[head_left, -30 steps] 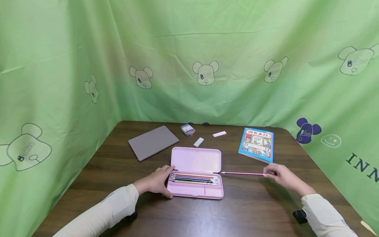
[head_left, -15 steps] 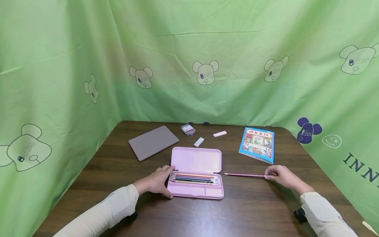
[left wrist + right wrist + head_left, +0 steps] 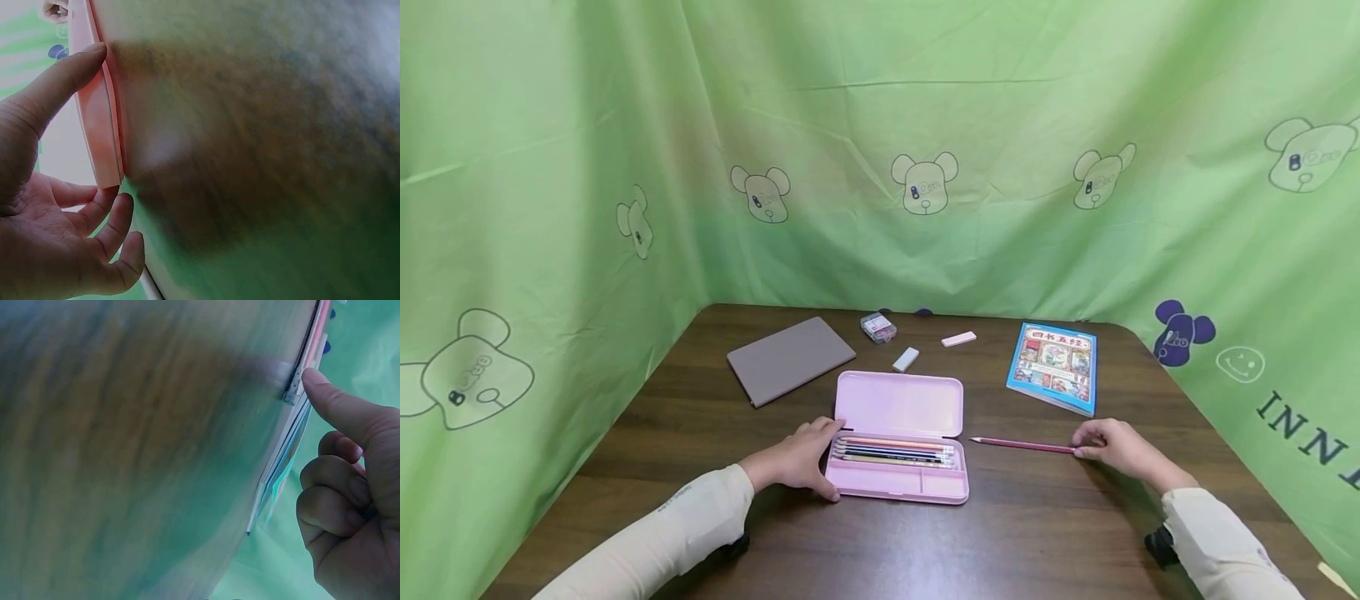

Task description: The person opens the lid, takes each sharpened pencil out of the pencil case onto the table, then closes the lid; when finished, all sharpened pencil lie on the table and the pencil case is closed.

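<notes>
Head view: gripped pink case (image 3: 874,481) with left hand (image 3: 793,460), pinched pencil (image 3: 1022,444) with right hand (image 3: 1122,454); seemed light, stiff, best held midway.

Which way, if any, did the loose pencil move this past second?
Yes: the loose pencil shifted slightly right in the head view, away from the pencil case.

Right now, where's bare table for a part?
Biggest: table on the near side of the pencil case, between left sleeve and right sleeve. Smaller: between case, pencil and blue-edged book. Crowded: beyond the case (gray slab, small box, white block, pink bar), and its left end, where the left hand holds it.
</notes>
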Action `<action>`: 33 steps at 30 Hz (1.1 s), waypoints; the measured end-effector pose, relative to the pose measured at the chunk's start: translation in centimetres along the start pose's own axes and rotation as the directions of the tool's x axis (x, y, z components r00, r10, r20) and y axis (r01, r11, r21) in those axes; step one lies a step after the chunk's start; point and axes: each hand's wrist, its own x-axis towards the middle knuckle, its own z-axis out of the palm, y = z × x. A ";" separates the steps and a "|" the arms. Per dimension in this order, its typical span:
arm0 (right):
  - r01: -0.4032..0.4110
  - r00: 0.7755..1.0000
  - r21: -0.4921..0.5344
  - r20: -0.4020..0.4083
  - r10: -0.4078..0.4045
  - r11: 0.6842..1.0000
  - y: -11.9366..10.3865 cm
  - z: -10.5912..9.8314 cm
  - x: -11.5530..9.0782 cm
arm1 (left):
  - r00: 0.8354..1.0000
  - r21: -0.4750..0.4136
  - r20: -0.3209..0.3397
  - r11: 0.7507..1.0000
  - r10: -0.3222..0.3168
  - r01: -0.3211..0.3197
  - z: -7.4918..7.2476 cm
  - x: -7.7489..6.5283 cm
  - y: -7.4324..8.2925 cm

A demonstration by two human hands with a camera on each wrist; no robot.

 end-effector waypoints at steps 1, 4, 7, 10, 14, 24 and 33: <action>-0.008 1.000 0.004 0.003 0.008 1.000 -0.1 0.0 0.0 | 1.000 -0.002 0.000 1.000 0.000 0.000 0.0 0.0 0.0; -0.021 1.000 0.028 0.016 0.021 0.999 -0.5 -0.2 0.0 | 1.000 -0.001 -0.005 1.000 0.008 -0.008 -0.1 0.0 0.2; -0.012 1.000 0.045 0.021 0.011 0.999 -1.1 -0.3 0.2 | 1.000 0.006 -0.014 1.000 0.025 -0.025 -0.2 0.0 0.3; 0.018 1.000 0.046 0.011 -0.018 0.999 -1.8 -0.3 0.6 | 0.999 0.011 -0.017 0.999 0.030 -0.030 -0.2 -0.1 0.3; 0.067 0.998 0.047 -0.008 -0.067 0.997 -2.6 0.0 1.2 | 1.000 0.008 -0.015 1.000 0.023 -0.023 -0.2 -0.2 0.4; 0.145 0.988 0.093 0.031 -0.148 0.985 -4.7 0.7 2.6 | 1.000 0.006 -0.011 1.000 0.017 -0.017 -0.3 -0.4 0.4; 0.174 0.982 0.105 0.063 -0.181 0.979 -7.2 1.7 4.0 | 1.000 0.018 -0.008 1.000 0.020 -0.019 -0.2 -0.3 0.4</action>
